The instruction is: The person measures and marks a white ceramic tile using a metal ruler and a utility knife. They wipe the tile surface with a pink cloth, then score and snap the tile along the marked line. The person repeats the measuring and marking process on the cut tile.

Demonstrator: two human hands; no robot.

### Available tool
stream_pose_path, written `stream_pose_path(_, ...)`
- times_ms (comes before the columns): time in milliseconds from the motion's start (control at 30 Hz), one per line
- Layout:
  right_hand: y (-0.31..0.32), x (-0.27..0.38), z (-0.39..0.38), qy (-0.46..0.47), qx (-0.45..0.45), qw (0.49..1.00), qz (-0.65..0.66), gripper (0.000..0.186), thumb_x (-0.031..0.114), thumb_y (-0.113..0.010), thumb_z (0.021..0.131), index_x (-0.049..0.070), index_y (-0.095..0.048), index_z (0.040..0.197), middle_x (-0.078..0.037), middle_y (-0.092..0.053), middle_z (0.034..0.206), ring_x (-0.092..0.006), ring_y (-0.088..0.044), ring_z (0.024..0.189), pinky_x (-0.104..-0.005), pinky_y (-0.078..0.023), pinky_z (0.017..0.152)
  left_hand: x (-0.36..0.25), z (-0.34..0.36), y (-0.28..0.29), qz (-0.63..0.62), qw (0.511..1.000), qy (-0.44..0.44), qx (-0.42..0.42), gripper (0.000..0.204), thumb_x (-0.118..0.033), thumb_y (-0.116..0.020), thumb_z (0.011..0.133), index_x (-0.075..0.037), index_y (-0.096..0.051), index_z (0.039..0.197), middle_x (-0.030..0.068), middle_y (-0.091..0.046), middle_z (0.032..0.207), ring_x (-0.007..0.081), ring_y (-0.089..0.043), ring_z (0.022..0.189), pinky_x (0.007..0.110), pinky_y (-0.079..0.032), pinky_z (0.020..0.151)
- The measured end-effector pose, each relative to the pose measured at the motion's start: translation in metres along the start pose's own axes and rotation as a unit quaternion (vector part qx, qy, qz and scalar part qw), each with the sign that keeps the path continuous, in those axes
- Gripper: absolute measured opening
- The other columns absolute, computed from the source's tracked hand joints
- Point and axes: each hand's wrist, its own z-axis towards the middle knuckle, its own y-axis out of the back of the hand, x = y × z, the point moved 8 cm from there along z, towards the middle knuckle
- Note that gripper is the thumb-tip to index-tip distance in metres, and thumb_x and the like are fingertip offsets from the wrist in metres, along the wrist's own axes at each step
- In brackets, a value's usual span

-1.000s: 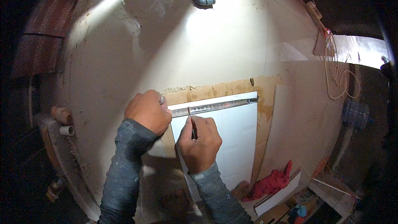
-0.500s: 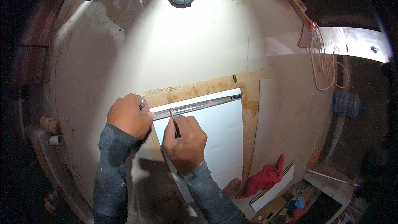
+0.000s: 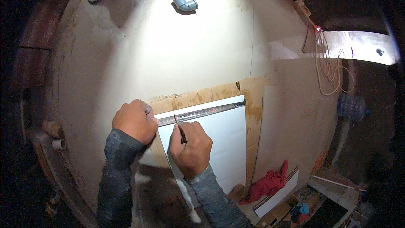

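Observation:
A white flat panel point(image 3: 219, 143) lies on a piece of brown cardboard point(image 3: 254, 120) in front of me. Across its far part runs a metal ruler point(image 3: 202, 113) with graduations. My left hand point(image 3: 134, 122) is closed on the ruler's left end, at the panel's left edge. Between the fingers of my right hand point(image 3: 192, 147) is a thin pointed marking tool point(image 3: 176, 120); its exact kind is unclear. The tool's tip rests at the ruler, right of my left hand.
A grey pipe elbow point(image 3: 184, 3) lies on the pale floor sheet beyond. A red cloth point(image 3: 265, 185) sits beside a narrow white strip point(image 3: 276, 192) at lower right. Coiled cable point(image 3: 333, 74) and a clear plastic bottle point(image 3: 351, 106) are on the right.
The view has shifted slightly, with the panel and hands sitting a little lower in the picture. Both hands keep the same grip.

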Motion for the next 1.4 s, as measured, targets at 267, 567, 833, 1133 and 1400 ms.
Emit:
stream_pose_path(267,-0.001,0.0,-0.001,0.01,-0.003,1.0,-0.002,0.003,-0.001,-0.071,0.087,-0.002,-0.069,0.089,-0.016,-0.062,0.074,-0.0312,-0.064,0.061,-0.0405,-0.05,0.054,0.002,0.002,-0.004,0.007,1.0,-0.001,0.028,0.022,-0.022,-0.082,0.077,-0.003,-0.074,0.084,0.0222,-0.071,0.082,0.0406,-0.071,0.079,0.047,-0.056,0.075)
stream_pose_path(567,-0.001,0.001,-0.001,0.014,-0.002,1.0,-0.004,0.004,-0.001,-0.071,0.087,-0.003,-0.069,0.09,-0.018,-0.064,0.076,-0.0314,-0.065,0.061,-0.0392,-0.051,0.055,0.003,0.001,-0.008,0.015,0.995,0.036,0.091,0.03,-0.022,-0.078,0.082,-0.001,-0.074,0.103,0.0215,-0.074,0.097,0.038,-0.071,0.098,0.048,-0.057,0.088)
stream_pose_path(833,-0.001,0.002,-0.001,-0.001,-0.004,1.0,-0.01,0.004,0.0,-0.071,0.087,-0.003,-0.071,0.09,-0.019,-0.064,0.076,-0.0337,-0.066,0.064,-0.0395,-0.052,0.058,0.002,0.001,-0.005,-0.002,1.0,0.006,0.017,0.022,-0.019,-0.084,0.074,-0.001,-0.073,0.077,0.0243,-0.07,0.078,0.0421,-0.071,0.075,0.048,-0.056,0.072)
stream_pose_path(1133,0.001,0.002,-0.002,0.011,-0.02,1.0,-0.019,0.005,-0.001,-0.072,0.086,-0.001,-0.072,0.09,-0.018,-0.064,0.075,-0.0334,-0.066,0.063,-0.0394,-0.051,0.057,0.005,0.001,-0.012,-0.014,0.994,0.051,0.097,0.027,-0.02,-0.077,0.083,-0.001,-0.074,0.102,0.0235,-0.074,0.1,0.0403,-0.072,0.099,0.048,-0.057,0.089)
stream_pose_path(1400,0.002,0.003,-0.001,0.015,-0.012,1.0,-0.02,0.005,-0.001,-0.073,0.086,-0.002,-0.071,0.09,-0.018,-0.063,0.074,-0.0342,-0.064,0.062,-0.0396,-0.05,0.056,-0.002,-0.002,-0.004,-0.032,0.999,0.001,0.019,0.019,-0.017,-0.08,0.08,0.001,-0.072,0.082,0.0238,-0.07,0.083,0.0352,-0.071,0.078,0.045,-0.055,0.072)
